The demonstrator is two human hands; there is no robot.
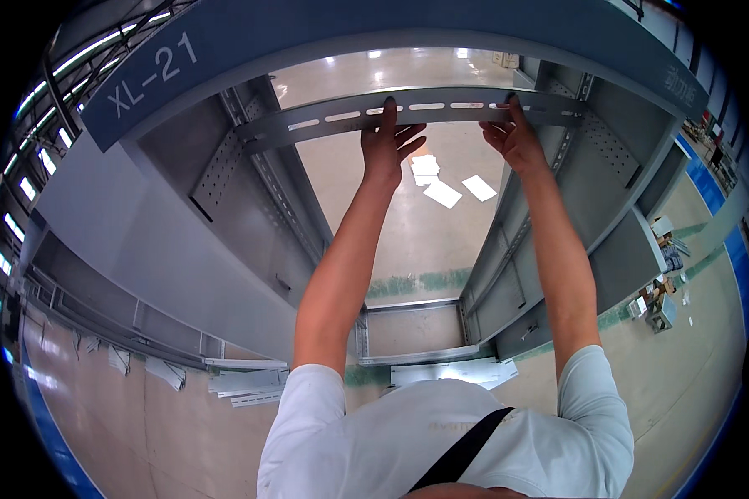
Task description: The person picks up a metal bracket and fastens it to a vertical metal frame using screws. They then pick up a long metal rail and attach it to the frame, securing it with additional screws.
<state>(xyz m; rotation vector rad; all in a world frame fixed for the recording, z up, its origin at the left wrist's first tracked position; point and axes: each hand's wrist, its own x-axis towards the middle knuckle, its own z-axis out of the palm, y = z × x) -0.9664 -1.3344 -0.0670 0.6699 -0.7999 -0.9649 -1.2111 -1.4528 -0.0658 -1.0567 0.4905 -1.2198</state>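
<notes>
A grey metal crossbar point(453, 115) with a row of long slots spans the upper part of an open cabinet frame. Near its middle, my left hand point(384, 154) grips the bar, one digit pressed on the slotted face and the other fingers beneath the lower edge. My right hand point(516, 143) holds the same bar farther right in a similar way. Both arms are stretched out in front of me. The bar's ends lie against the cabinet's side rails; whether they are fastened there I cannot tell.
A dark blue-grey header panel point(408, 21) with white lettering runs above the bar. Perforated side plates point(216, 179) and tall cabinet walls flank the opening. White sheets point(443, 195) lie on the floor beyond. Metal pieces point(250, 382) lie at the lower left, boxes point(662, 314) at the right.
</notes>
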